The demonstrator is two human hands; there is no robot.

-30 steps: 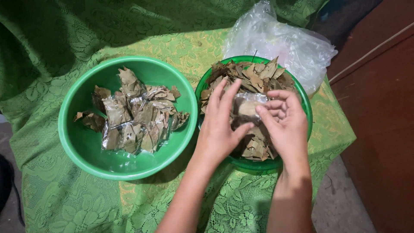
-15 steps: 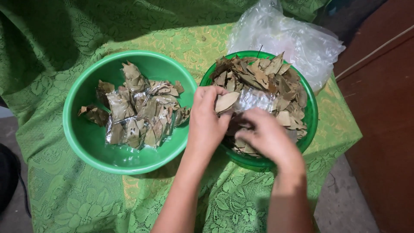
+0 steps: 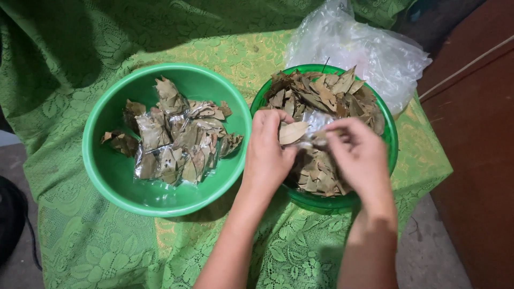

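A: Far left of the frame, green lace cloth (image 3: 64, 225) draped over the desk, and on it the left green bowl (image 3: 107, 176), loaded with small clear packets of dry leaves (image 3: 174, 144), sealed and piled toward its middle.

B: And the hands?

A: Centre frame now. The left forearm comes up from the bottom edge, angled slightly right, wrist straight. The left hand (image 3: 267, 155) sits over the near-left rim of the right green bowl (image 3: 391, 155), back of the hand up, fingers curled in, pinching a small clear bag (image 3: 316, 124) with one pale leaf (image 3: 293, 132) showing at its mouth.

B: So that hand is closed on the bag?

A: Narrow grip, yes, thumb and fingers folded around the bag's left edge. Moving right, the right hand (image 3: 361, 155) rises from the lower right, wrist bent so the knuckles face the camera, fingertips bunched tight at the bag's other edge. Whether they hold a leaf or only plastic, I cannot tell.

B: Where is the bag itself?

A: Between the two hands, just above the loose dry leaves (image 3: 326, 93) heaped in the right bowl. Upper right, touching that bowl's far rim, a crumpled clear plastic bag (image 3: 358, 48) lies on the cloth.
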